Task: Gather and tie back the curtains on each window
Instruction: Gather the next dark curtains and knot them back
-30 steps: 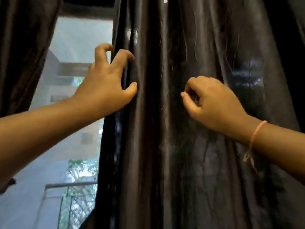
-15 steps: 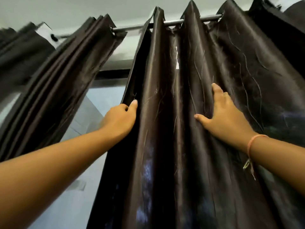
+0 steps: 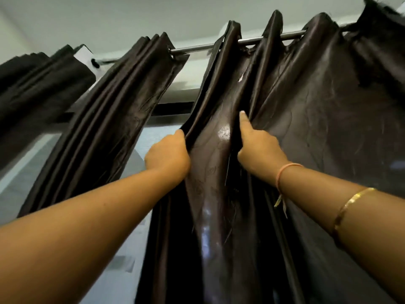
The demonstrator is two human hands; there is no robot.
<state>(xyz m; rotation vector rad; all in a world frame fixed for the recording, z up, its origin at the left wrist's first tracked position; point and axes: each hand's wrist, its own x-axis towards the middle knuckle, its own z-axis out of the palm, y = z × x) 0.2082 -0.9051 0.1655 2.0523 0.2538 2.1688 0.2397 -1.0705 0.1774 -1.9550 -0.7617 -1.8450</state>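
Note:
A dark brown satin curtain (image 3: 317,119) hangs from a metal rod (image 3: 197,47) and spreads across the right half of the window. My left hand (image 3: 168,154) grips the curtain's left edge, fingers curled round the fold. My right hand (image 3: 258,145) grips the neighbouring fold a short way to the right, thumb pointing up along the cloth. A glossy pleat of the curtain is stretched between the two hands. A second curtain panel (image 3: 114,119) hangs bunched together at the left of the same rod.
Bright window glass (image 3: 149,137) shows between the two panels. Another dark curtain (image 3: 37,84) hangs at the far left beyond a white bracket (image 3: 84,55). The pale ceiling (image 3: 131,16) is above the rod.
The view has tilted upward to the rod. Both hands rose along the curtain, and my right hand went from lying flat on the cloth to gripping a fold, closer to my left hand.

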